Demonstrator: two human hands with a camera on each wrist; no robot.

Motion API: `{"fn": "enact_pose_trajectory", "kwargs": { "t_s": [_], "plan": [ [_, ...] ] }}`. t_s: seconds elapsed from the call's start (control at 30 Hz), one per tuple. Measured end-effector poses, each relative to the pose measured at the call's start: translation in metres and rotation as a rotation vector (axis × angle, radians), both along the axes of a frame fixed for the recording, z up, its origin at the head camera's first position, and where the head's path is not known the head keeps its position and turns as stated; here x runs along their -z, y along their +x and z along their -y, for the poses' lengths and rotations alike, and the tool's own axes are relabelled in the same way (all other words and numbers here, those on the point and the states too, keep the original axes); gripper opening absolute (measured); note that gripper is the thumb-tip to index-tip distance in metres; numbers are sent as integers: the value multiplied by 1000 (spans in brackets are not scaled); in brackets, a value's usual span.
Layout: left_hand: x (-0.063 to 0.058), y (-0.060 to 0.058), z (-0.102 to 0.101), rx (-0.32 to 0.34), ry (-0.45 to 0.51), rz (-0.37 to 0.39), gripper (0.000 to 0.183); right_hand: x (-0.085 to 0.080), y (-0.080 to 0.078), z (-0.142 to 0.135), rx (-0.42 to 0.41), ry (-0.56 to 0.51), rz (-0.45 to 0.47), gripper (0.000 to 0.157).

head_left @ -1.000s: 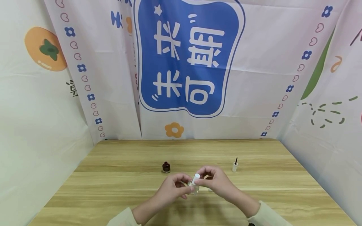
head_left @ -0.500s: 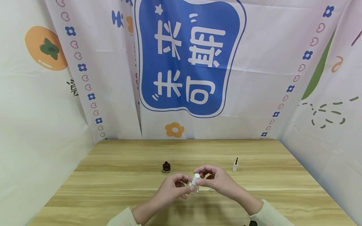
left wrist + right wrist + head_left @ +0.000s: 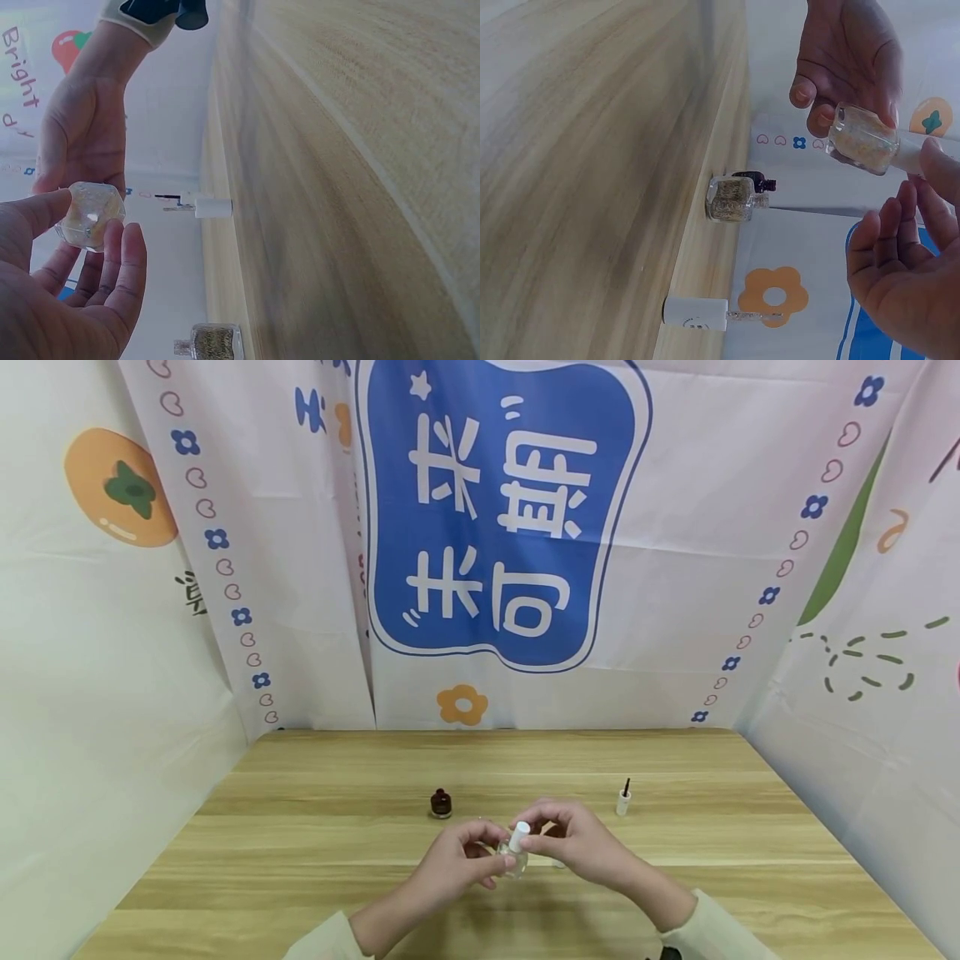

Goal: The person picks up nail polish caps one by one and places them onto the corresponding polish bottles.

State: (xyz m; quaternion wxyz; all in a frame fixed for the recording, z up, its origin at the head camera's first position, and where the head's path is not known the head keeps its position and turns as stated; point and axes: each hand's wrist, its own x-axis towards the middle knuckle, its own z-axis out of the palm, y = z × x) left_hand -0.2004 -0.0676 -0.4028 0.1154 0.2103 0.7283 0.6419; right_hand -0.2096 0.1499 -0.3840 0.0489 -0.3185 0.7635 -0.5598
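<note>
My left hand holds a clear glass nail polish bottle with pale, glittery contents, pinched between thumb and fingers above the table. Its white cap is on the bottle's neck, and my right hand pinches that cap between thumb and fingers. In the left wrist view the same bottle shows its base, while the cap is hidden behind it. Both hands are close together, raised off the wood.
A dark uncapped nail polish bottle stands on the wooden table. A gold-glitter bottle stands open nearby. One white brush cap stands brush-up at the right; another brush cap stands nearer my right hand. Printed cloth encloses the table.
My right fingers shift slightly around the white cap. The left hand and the bottle stay almost in the same place.
</note>
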Motion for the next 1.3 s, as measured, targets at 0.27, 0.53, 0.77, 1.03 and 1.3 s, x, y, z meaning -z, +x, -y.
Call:
{"fn": "enact_pose_trajectory", "kwargs": {
  "t_s": [0.27, 0.53, 0.77, 1.03, 1.3],
  "plan": [
    [-2, 2, -1, -3, -15, -19, 25, 2, 2, 3, 70, -6, 21, 14],
    [-1, 2, -1, -4, -18, -34, 24, 6, 2, 6, 118, -24, -13, 14],
    [-2, 3, -2, -3, -26, -32, 23, 7, 3, 7, 146, -30, -11, 15],
    [-3, 3, -2, -20, -9, -22, 23, 4, 2, 2, 87, 6, -24, 18],
    [-2, 1, -2, -2, 3, 5, 24, 3, 0, -2, 27, 11, -66, 17]
  ]
}}
